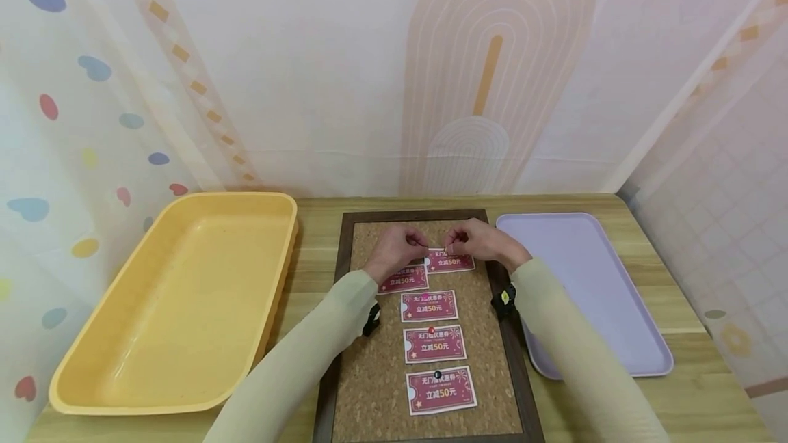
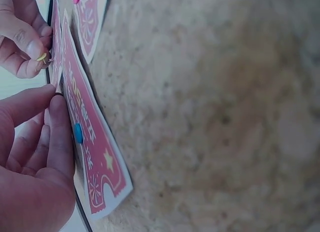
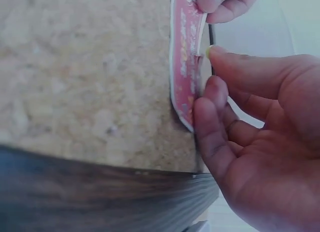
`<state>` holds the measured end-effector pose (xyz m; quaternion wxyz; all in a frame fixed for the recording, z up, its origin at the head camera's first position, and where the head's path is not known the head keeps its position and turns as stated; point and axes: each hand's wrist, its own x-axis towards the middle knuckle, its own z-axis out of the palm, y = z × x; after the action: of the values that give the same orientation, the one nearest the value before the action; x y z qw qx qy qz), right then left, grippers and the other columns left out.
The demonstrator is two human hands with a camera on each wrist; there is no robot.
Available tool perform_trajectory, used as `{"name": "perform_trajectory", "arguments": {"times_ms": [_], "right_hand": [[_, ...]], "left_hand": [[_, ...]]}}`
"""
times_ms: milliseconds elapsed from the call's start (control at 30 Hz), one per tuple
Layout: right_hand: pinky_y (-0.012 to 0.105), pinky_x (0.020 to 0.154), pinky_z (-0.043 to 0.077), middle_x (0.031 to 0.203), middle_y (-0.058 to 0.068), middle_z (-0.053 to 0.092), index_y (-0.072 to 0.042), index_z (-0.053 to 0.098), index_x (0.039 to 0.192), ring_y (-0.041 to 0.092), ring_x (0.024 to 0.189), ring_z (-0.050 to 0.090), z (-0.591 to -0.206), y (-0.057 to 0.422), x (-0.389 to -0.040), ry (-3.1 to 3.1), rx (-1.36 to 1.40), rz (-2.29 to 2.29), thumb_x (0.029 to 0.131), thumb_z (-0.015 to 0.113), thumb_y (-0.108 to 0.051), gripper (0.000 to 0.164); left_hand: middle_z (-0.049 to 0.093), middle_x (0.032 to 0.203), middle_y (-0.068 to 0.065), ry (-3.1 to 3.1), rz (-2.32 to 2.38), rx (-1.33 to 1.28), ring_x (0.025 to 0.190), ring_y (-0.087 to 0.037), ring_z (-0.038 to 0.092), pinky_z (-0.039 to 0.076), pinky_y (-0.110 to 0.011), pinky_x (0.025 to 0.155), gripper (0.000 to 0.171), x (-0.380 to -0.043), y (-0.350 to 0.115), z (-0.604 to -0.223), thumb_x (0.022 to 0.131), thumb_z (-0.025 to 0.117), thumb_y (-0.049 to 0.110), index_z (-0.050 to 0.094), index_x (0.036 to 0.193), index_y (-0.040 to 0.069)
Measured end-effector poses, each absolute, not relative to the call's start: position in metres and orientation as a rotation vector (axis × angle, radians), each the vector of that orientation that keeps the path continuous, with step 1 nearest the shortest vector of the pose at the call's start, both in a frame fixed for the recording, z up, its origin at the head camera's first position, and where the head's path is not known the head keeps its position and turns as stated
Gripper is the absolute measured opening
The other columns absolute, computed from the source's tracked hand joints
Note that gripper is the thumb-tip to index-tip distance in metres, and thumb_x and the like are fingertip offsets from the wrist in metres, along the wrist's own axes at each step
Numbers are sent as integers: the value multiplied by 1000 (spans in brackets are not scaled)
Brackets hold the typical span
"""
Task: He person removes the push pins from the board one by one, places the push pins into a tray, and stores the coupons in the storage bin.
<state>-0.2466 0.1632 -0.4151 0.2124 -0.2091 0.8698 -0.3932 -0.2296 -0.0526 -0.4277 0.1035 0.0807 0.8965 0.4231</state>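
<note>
In the head view, my left hand pinches the left edge of the uppermost red coupon between thumb and finger. My right hand is at the coupon's upper edge, holding a yellow pushpin by its head; the pin's point faces the paper. Just below and left lies another coupon with a blue pushpin in it, partly covered by my left hand in the head view. All lie on a cork board with a dark wooden frame.
Lower on the board are more coupons, one with a pink pushpin, one with a red pushpin, one with a black pushpin. A yellow tray stands left, a lilac tray right, on a wooden table.
</note>
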Motion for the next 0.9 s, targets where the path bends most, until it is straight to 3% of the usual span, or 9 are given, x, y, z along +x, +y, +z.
{"name": "perform_trajectory", "arguments": {"times_ms": [900], "right_hand": [[34, 72, 50, 95, 12, 69, 4, 71, 109, 21, 80, 60, -406, 165, -237, 2598, -586, -1240, 102, 60, -3, 15]], "left_hand": [[75, 96, -5, 2594, 1357, 164, 84, -17, 67, 54, -31, 75, 10, -229, -55, -421, 96, 74, 13, 80, 101, 7]]}}
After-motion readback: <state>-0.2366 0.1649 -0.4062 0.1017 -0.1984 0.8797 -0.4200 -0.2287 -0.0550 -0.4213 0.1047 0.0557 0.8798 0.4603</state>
